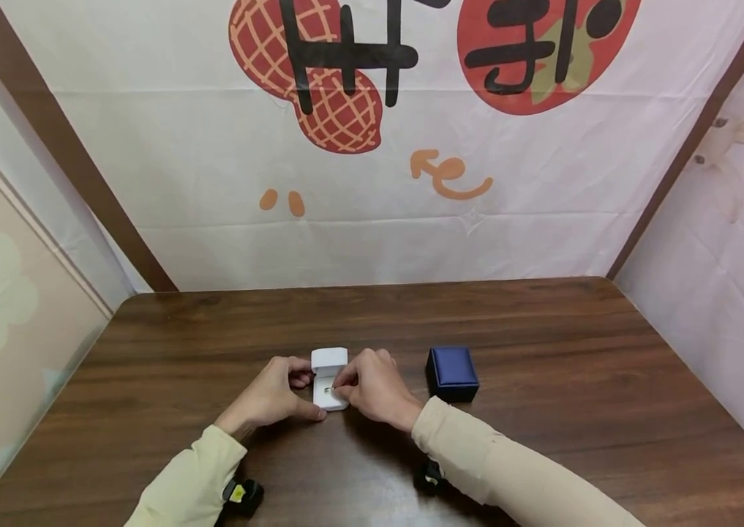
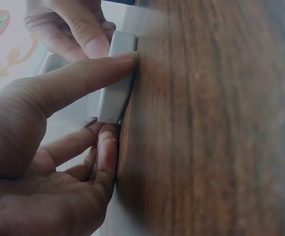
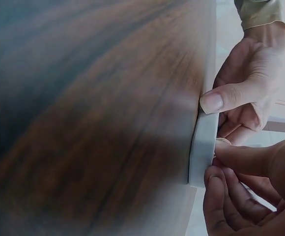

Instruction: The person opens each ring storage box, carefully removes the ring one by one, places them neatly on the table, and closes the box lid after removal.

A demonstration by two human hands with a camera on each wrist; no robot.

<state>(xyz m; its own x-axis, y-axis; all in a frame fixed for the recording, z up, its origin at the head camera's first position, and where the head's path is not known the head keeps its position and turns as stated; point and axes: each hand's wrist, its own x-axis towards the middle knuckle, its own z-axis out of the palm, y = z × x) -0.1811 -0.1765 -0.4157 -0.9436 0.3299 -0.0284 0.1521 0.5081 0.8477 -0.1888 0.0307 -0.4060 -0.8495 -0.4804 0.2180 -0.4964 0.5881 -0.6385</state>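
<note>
A small white ring box (image 1: 329, 359) stands on the table with its lid raised. My left hand (image 1: 274, 393) holds it from the left, thumb at the front edge and the other fingers by its side and back; the left wrist view shows that thumb across the front of the box (image 2: 117, 98). Inside the box is a tiny ring (image 1: 328, 391) with a greenish glint. My right hand (image 1: 374, 386) reaches in from the right, thumb and forefinger pinching at the ring. In the right wrist view, the ring's thin band (image 3: 223, 140) shows beside the right fingertips; the rest is hidden.
A dark blue square box (image 1: 453, 375), closed, stands to the right of my right hand. The brown wooden table (image 1: 543, 329) reaches back to a printed white cloth (image 1: 372, 249). Black wrist devices (image 1: 244, 498) sit under both forearms.
</note>
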